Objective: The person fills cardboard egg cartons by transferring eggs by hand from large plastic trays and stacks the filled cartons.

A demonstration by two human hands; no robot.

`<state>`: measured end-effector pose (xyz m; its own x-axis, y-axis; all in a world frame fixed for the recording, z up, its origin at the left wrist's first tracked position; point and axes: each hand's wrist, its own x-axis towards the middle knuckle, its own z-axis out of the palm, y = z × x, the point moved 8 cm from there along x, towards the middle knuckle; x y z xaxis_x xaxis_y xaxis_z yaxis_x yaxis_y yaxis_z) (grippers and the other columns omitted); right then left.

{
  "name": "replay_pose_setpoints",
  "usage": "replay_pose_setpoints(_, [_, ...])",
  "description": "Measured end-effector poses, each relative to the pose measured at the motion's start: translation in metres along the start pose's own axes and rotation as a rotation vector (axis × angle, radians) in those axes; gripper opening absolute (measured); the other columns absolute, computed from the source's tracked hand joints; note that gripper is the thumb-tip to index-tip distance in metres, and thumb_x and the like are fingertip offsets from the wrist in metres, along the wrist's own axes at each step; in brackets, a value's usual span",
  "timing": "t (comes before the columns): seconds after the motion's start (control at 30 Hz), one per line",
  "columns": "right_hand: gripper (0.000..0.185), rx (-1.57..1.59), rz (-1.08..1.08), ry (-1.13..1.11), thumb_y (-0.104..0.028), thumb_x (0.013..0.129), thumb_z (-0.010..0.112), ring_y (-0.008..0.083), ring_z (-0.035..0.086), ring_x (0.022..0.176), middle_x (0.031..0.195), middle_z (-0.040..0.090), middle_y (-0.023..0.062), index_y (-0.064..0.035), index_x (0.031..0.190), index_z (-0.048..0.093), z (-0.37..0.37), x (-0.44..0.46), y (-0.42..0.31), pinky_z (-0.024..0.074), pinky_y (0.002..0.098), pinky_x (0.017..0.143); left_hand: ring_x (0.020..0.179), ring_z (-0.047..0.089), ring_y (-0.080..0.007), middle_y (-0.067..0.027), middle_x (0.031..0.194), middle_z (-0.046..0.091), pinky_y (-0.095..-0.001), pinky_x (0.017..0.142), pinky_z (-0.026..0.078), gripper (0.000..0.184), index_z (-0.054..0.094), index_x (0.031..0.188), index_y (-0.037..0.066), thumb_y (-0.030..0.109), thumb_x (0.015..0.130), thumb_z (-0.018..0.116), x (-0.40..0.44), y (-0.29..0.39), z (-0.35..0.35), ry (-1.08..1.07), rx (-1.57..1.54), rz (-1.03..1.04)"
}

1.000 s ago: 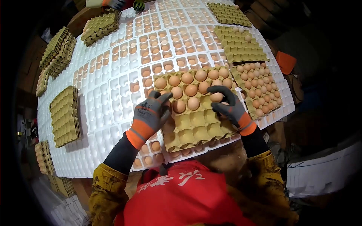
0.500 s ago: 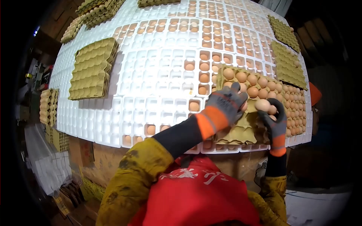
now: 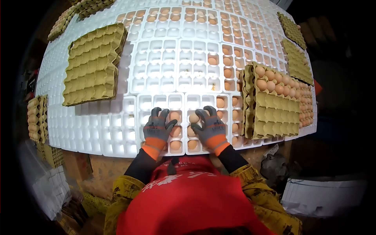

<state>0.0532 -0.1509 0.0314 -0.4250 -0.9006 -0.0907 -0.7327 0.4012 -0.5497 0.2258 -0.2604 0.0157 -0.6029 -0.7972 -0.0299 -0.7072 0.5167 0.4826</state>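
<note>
At the near edge of the table, both gloved hands are low over white foam egg trays (image 3: 147, 102). My left hand (image 3: 157, 127) has its fingers apart and thumb out, beside brown eggs (image 3: 175, 131) in the cells; what lies under its palm is hidden. My right hand (image 3: 210, 125) curves its index finger and thumb around a pale egg (image 3: 194, 117) at a cell of the tray to its left. Below that egg, another egg (image 3: 192, 145) sits in its cell. To the right, a pulp egg tray (image 3: 276, 115) holds eggs in its far rows, while its near rows are bare.
A stack of pulp trays (image 3: 92, 64) lies on the foam trays at the left. More pulp trays (image 3: 297, 60) rest at the far right. Stacked trays with eggs (image 3: 37, 119) stand at the left edge. Foam trays full of eggs (image 3: 237, 29) extend toward the back.
Both hands have moved left from the pulp tray to the foam trays in front of me. Eggs the hands were gathering are gone from the pulp tray, and more eggs fill the near foam cells.
</note>
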Motion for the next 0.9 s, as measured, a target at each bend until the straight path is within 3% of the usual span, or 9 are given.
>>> replay_pose_setpoints(0.1, [0.043, 0.306, 0.138, 0.000, -0.016, 0.092, 0.063, 0.0307, 0.058, 0.121, 0.134, 0.055, 0.0169, -0.0145, 0.135, 0.059, -0.018, -0.008, 0.002, 0.0505, 0.0382, 0.095, 0.109, 0.061, -0.0342, -0.0145, 0.133, 0.055, -0.0413, 0.084, 0.054, 0.048, 0.057, 0.136, 0.017, 0.014, 0.089, 0.064, -0.007, -0.009, -0.009, -0.070, 0.099, 0.014])
replay_pose_setpoints(0.2, [0.037, 0.812, 0.283, 0.019, -0.015, 0.097, 0.059, 0.0178, 0.059, 0.095, 0.118, 0.062, 0.0108, -0.0073, 0.134, 0.059, 0.007, -0.012, 0.059, 0.0499, 0.0302, 0.079, 0.109, 0.062, -0.0327, -0.0165, 0.134, 0.054, -0.0376, 0.084, 0.053, 0.050, 0.056, 0.140, 0.019, 0.013, 0.090, 0.063, -0.005, -0.010, -0.022, 0.006, -0.234, 0.115])
replay_pose_setpoints(0.3, [0.033, 1.063, 0.338, 0.192, -0.015, 0.100, 0.056, 0.0051, 0.050, 0.057, 0.082, 0.063, 0.0002, -0.0048, 0.132, 0.059, -0.015, 0.003, 0.064, 0.0427, 0.0207, 0.056, 0.110, 0.060, -0.0244, -0.0136, 0.133, 0.055, -0.0346, 0.092, 0.050, 0.054, 0.051, 0.142, 0.009, 0.010, 0.089, 0.061, 0.004, -0.054, -0.017, 0.065, -0.799, -0.142])
replay_pose_setpoints(0.4, [0.033, 0.643, -0.076, 0.505, -0.010, 0.097, 0.056, 0.0146, 0.060, 0.094, 0.106, 0.066, 0.0067, -0.0086, 0.130, 0.060, -0.034, 0.038, 0.040, 0.0512, 0.0291, 0.084, 0.117, 0.057, -0.0220, -0.0120, 0.132, 0.056, -0.0342, 0.096, 0.048, 0.047, 0.057, 0.135, 0.007, 0.003, 0.088, 0.057, 0.023, -0.034, -0.024, 0.180, -0.868, -0.033])
replay_pose_setpoints(0.53, [0.039, 0.101, -0.396, 0.328, 0.000, 0.092, 0.055, 0.0315, 0.058, 0.119, 0.131, 0.060, 0.0140, -0.0082, 0.129, 0.062, -0.012, 0.053, 0.023, 0.0482, 0.0380, 0.099, 0.120, 0.056, -0.0302, -0.0132, 0.129, 0.059, -0.0370, 0.098, 0.047, 0.040, 0.065, 0.123, 0.007, -0.004, 0.084, 0.064, 0.050, 0.052, -0.015, 0.162, -0.683, 0.236])
replay_pose_setpoints(0.6, [0.036, 0.495, -0.112, 0.260, -0.005, 0.092, 0.059, 0.0341, 0.055, 0.121, 0.129, 0.061, 0.0139, -0.0089, 0.128, 0.062, -0.039, 0.036, 0.032, 0.0446, 0.0411, 0.103, 0.120, 0.056, -0.0322, -0.0132, 0.129, 0.060, -0.0386, 0.098, 0.048, 0.041, 0.066, 0.122, 0.006, -0.004, 0.082, 0.067, 0.055, 0.070, 0.014, 0.250, -0.498, 0.428])
replay_pose_setpoints(0.67, [0.036, 0.537, -0.105, 0.322, -0.003, 0.091, 0.060, 0.0336, 0.059, 0.116, 0.126, 0.063, 0.0142, -0.0075, 0.127, 0.063, -0.090, 0.013, 0.029, 0.0480, 0.0396, 0.099, 0.126, 0.053, -0.0348, -0.0134, 0.134, 0.059, -0.0466, 0.109, 0.040, 0.041, 0.064, 0.126, 0.007, 0.005, 0.085, 0.064, 0.058, 0.085, 0.044, 0.194, -0.312, 0.560])
replay_pose_setpoints(0.8, [0.037, 0.255, -0.205, 0.400, 0.002, 0.087, 0.062, 0.0333, 0.062, 0.108, 0.118, 0.065, 0.0138, -0.0082, 0.123, 0.066, -0.215, -0.027, 0.045, 0.0512, 0.0388, 0.093, 0.131, 0.048, -0.0364, -0.0142, 0.138, 0.057, -0.0501, 0.116, 0.029, 0.039, 0.063, 0.128, 0.007, 0.012, 0.089, 0.060, 0.057, 0.104, 0.054, 0.098, -0.076, 0.477])
replay_pose_setpoints(0.9, [0.043, -0.124, -0.158, 0.433, -0.003, 0.084, 0.063, 0.0332, 0.058, 0.109, 0.120, 0.063, 0.0114, -0.0130, 0.127, 0.063, -0.283, -0.010, 0.108, 0.0489, 0.0440, 0.093, 0.123, 0.054, -0.0342, -0.0146, 0.130, 0.061, -0.0419, 0.103, 0.045, 0.044, 0.062, 0.129, 0.006, 0.004, 0.085, 0.068, 0.069, 0.149, 0.022, 0.163, -0.431, 0.378])
